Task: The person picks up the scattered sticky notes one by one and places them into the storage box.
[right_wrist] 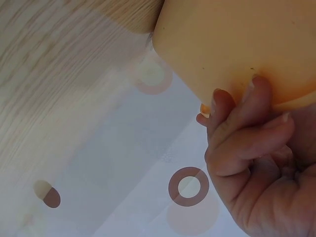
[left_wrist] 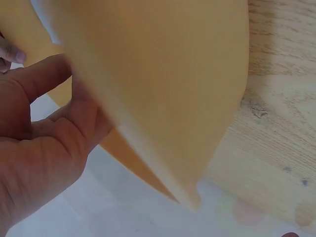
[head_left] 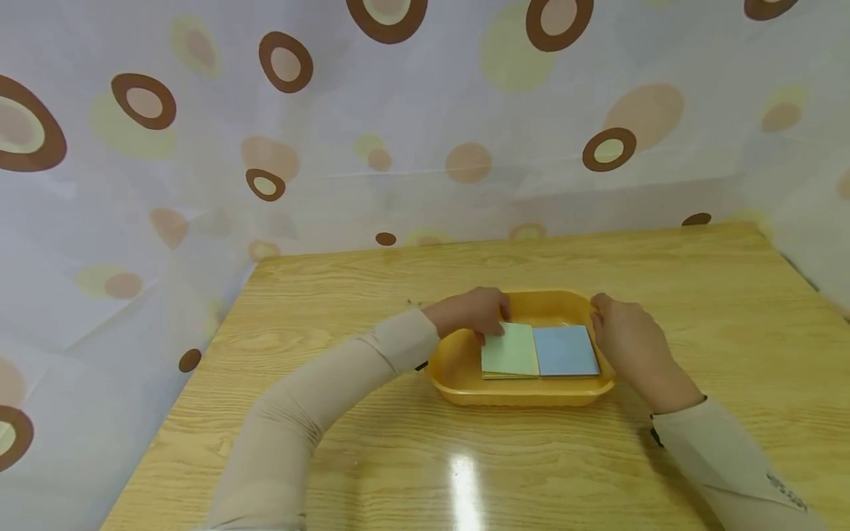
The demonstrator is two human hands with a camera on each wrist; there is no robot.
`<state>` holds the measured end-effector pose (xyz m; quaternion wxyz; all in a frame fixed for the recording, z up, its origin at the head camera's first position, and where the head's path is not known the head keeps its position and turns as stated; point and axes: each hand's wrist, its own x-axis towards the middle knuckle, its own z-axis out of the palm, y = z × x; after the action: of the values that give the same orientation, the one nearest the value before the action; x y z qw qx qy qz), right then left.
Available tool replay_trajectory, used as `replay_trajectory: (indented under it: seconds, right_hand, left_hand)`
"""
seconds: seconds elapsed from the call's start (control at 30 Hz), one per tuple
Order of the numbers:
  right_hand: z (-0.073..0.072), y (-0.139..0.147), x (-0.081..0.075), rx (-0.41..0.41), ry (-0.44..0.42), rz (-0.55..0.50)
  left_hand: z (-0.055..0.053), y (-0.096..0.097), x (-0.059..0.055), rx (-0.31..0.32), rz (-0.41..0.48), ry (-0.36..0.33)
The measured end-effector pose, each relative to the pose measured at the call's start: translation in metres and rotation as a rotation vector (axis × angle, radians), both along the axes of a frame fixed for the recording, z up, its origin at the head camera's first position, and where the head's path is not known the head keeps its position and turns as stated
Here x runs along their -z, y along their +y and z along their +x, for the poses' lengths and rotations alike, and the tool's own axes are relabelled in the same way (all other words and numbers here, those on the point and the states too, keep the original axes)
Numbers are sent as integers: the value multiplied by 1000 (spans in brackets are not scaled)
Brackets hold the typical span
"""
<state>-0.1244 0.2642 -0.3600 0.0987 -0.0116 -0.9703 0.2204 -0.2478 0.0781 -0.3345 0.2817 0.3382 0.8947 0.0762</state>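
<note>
A shallow orange plastic tray sits on the wooden table, with its outer wall close up in the left wrist view. Inside it a stack of light green square paper lies beside blue square paper. My left hand reaches over the tray's left rim and holds the green paper near its upper left corner; the rim partly hides its fingertips in the left wrist view. At the other end, my right hand grips the tray's right rim, its fingers against the outer wall.
The wooden table extends around the tray on every side. A white curtain with brown, peach and yellow ovals hangs behind the table and along both sides.
</note>
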Motion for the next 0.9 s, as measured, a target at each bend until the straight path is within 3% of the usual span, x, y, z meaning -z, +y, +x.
replay_trajectory:
  seconds: [0.1,0.17,0.23,0.33,0.5,0.67,0.9]
  right_hand:
    - [0,0,-1,-2,1,7]
    - [0,1,-1,-2,-1,8]
    - [1,0,-1,-2,-5,7]
    - [1,0,-1,0,-16,-1]
    - [3,-1,1,-2,-7,3]
    - [5,-1,2,4,-7,14]
    - [4,-1,2,5,7,12]
  left_hand:
    - [3,0,1,27,-12,56]
    - [6,-1,1,64,-27,135]
    - [9,0,1,115,-54,225]
    - [16,2,-1,240,-115,299]
    - [31,3,4,417,-270,312]
    - [38,2,10,431,-322,342]
    - [33,0,11,387,-292,295]
